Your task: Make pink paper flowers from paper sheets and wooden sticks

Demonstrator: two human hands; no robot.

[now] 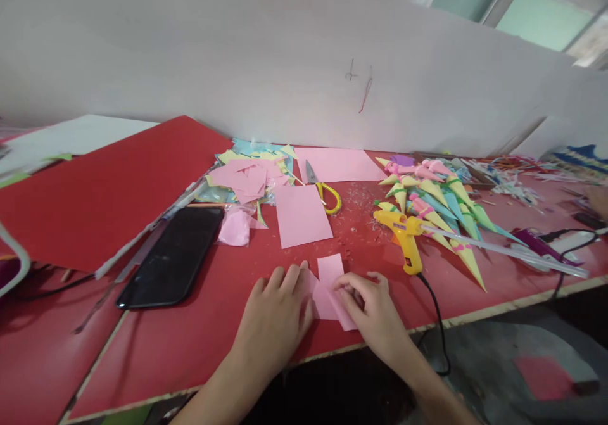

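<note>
Currently, both hands are at work close to the front edge of the red-topped bench [199,361], set slightly apart on either side of a small folded piece of pink paper [329,269]. That paper lies on the bench near the middle of its front edge, with a narrow strip of it pointing toward the far edge. The left hand [275,308] lies over the paper's left part, fingers bent; whether its thumb and fingers close on the paper or only press it, I cannot tell. The right hand [368,301] has its thumb and fingertips pinched on the paper's right flap, which slants toward the front edge.

Just beyond the hands lies a plain pink rectangular paper sheet [303,219]. Behind it, a larger pink sheet [344,164] runs along the far edge, and a pair of scissors with yellow handles [333,206] points its blades toward the white wall [228,51].

To the right, a yellow glue gun [407,254] lies beside a heap of pale yellow, blue and pink paper cones [430,190]. A long translucent glue stick [503,251] reaches from its back toward the bench's right end, and its black cable [439,317] drops over the front edge.

To the left, a black smartphone [173,257] lies slantwise between the front edge and a pile of pink, yellow and blue paper scraps [249,175]. A large red sheet [114,184] covers the bench's far left corner area.
</note>
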